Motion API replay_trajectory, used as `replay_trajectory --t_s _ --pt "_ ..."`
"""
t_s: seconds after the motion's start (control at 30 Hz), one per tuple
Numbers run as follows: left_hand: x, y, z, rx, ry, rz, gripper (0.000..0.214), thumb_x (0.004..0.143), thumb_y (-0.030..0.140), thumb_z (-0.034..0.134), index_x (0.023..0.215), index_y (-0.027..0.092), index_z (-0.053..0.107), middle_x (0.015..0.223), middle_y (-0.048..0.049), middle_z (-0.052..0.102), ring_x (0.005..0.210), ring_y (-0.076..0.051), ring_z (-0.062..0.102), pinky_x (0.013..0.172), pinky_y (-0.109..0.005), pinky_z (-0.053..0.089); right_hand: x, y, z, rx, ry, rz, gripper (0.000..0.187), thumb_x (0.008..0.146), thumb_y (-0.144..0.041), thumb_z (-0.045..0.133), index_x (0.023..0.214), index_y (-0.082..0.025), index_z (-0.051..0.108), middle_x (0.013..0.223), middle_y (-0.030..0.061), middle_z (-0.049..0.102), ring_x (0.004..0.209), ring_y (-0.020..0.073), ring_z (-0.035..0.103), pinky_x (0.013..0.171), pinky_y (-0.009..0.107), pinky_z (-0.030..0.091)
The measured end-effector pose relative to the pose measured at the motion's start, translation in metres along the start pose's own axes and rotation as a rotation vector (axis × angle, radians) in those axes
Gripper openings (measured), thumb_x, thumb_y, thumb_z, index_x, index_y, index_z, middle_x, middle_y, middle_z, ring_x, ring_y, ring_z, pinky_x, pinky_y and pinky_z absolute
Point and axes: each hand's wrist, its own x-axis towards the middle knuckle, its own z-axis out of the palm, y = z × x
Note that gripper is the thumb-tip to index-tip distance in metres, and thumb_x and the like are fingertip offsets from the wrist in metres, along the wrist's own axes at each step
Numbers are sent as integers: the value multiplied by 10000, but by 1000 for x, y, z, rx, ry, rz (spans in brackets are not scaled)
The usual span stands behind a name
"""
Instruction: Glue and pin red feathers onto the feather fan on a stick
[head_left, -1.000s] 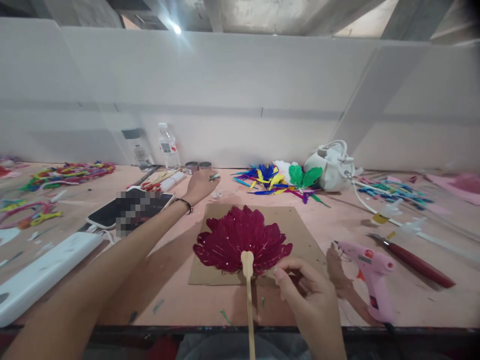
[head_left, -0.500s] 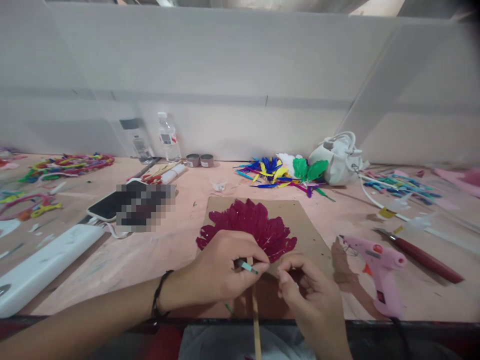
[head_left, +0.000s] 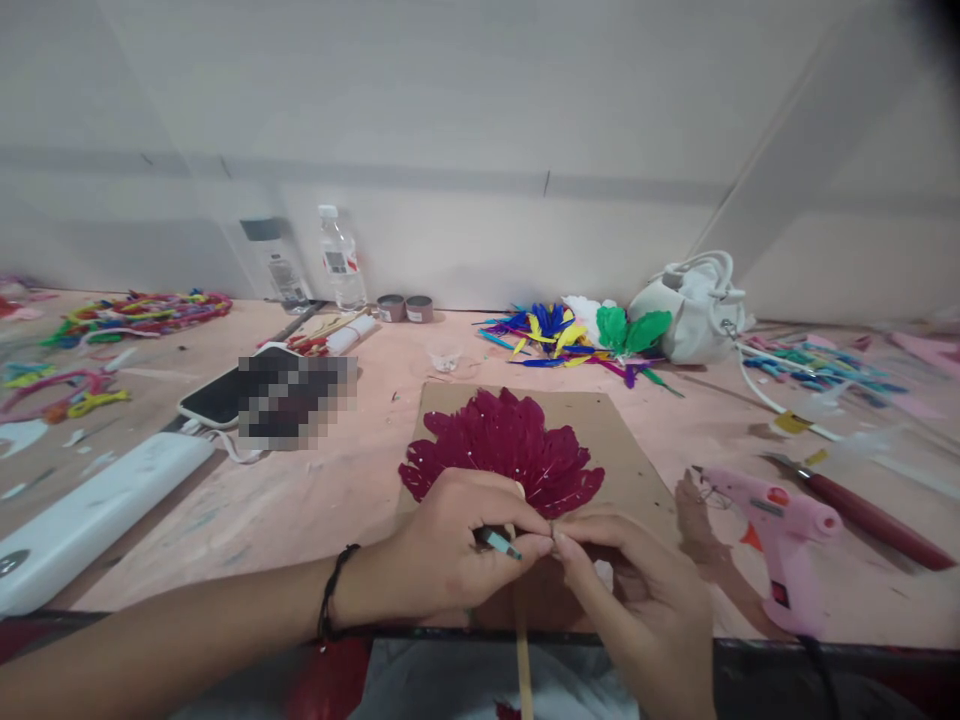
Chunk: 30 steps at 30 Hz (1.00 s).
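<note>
A dark red feather fan (head_left: 504, 447) lies on a brown cardboard sheet (head_left: 622, 450), its wooden stick handle (head_left: 523, 662) pointing toward me. My left hand (head_left: 450, 545) is closed in a pinch on a small teal tool (head_left: 497, 543) at the base of the fan. Fingertip to fingertip with it, my right hand (head_left: 637, 590) is pinched at the same spot; what it holds is too small to make out.
A pink glue gun (head_left: 780, 535) and a red-handled tool (head_left: 862, 510) lie to the right. Loose coloured feathers (head_left: 562, 340), a white bag (head_left: 694, 310), bottles (head_left: 341, 262), two small tins (head_left: 405, 308), a phone (head_left: 225, 400) and a white power strip (head_left: 90, 525) lie around the pink table.
My left hand came back from the far tins with the teal tool to the fan's base. Both hands now meet there, and the view has tilted down.
</note>
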Motion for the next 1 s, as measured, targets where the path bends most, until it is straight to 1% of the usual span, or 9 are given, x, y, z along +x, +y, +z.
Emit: replay_trajectory --t_s 0.13,0.23,0.33,0.4,0.53,0.6,0.7,0.87,1.0 --pt "-3 -3 -1 111 3 78 190 966 173 603 876 134 765 745 -32 683 670 -110 607 634 -215 458 2 0 0 -35 -27 -38 102 929 -165 715 902 -255 755 862 14 766 779 183 729 700 270 584" --pt "-4 -4 -1 212 5 139 212 958 149 573 828 127 738 729 -28 656 653 -107 581 614 -225 432 3 0 0 -69 -42 -75 111 928 -158 712 913 -256 762 867 8 779 777 179 742 708 268 595" --pt "-4 -5 -1 268 -5 161 229 949 133 559 770 133 700 709 -18 631 631 -101 552 587 -232 401 4 0 -1 -111 -59 -108 111 934 -164 699 917 -255 760 858 0 781 755 163 742 695 250 590" --pt "-5 -5 0 274 -13 161 236 939 129 556 732 144 669 684 -7 601 611 -101 524 566 -239 377 4 1 -1 -128 -80 -104 105 945 -176 690 924 -260 751 859 -9 778 755 152 737 698 240 579" --pt "-7 -6 3 254 14 157 248 895 109 570 654 158 593 639 9 540 583 -98 473 539 -247 339 2 2 -1 -145 -139 -76 90 958 -201 677 923 -266 728 871 -17 771 772 148 729 708 237 557" --pt "-7 -7 5 233 26 157 246 873 103 580 633 157 566 627 13 521 570 -92 448 527 -251 319 2 1 0 -146 -148 -72 98 957 -209 669 896 -264 722 860 -18 768 761 150 723 695 236 547" --pt "-8 -6 7 226 33 161 251 868 106 573 624 160 551 621 12 514 560 -90 433 518 -258 302 2 0 1 -124 -151 -28 115 944 -213 663 855 -258 720 829 -16 761 734 156 714 670 242 538" --pt "-7 -2 6 194 13 142 243 886 113 565 649 160 589 636 1 557 574 -95 486 531 -241 349 2 2 1 -62 -129 45 122 891 -191 681 800 -250 735 801 4 763 717 177 719 641 251 541" --pt "-6 -4 5 88 4 99 161 861 105 596 720 145 663 686 -7 612 610 -93 538 566 -217 394 0 3 -1 31 -140 146 142 908 -215 677 781 -244 734 753 9 736 679 180 702 625 254 547"
